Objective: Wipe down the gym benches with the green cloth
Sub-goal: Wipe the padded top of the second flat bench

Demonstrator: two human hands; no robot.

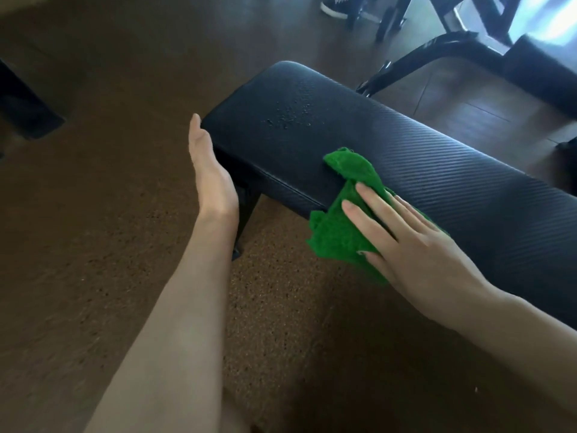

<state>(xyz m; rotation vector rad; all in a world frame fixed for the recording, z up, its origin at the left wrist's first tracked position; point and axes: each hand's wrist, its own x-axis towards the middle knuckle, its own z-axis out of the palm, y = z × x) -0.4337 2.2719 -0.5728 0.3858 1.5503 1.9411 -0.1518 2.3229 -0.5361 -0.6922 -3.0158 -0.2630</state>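
A black padded gym bench [406, 157] with a ribbed cover runs from the centre to the right edge. Small droplets glisten on its near-left part. The green cloth [340, 226] lies crumpled over the bench's front edge, part of it hanging down the side. My right hand [409, 245] presses on the cloth with straight, spread fingers. My left hand [210, 176] is flat and edge-on, its fingers straight, resting against the bench's left end.
Brown speckled rubber flooring [109, 214] surrounds the bench. A black metal frame [437, 54] and another dark pad [543, 70] stand behind at the top right. A dark object [25, 104] sits at the left edge. A shoe [335, 6] shows at the top.
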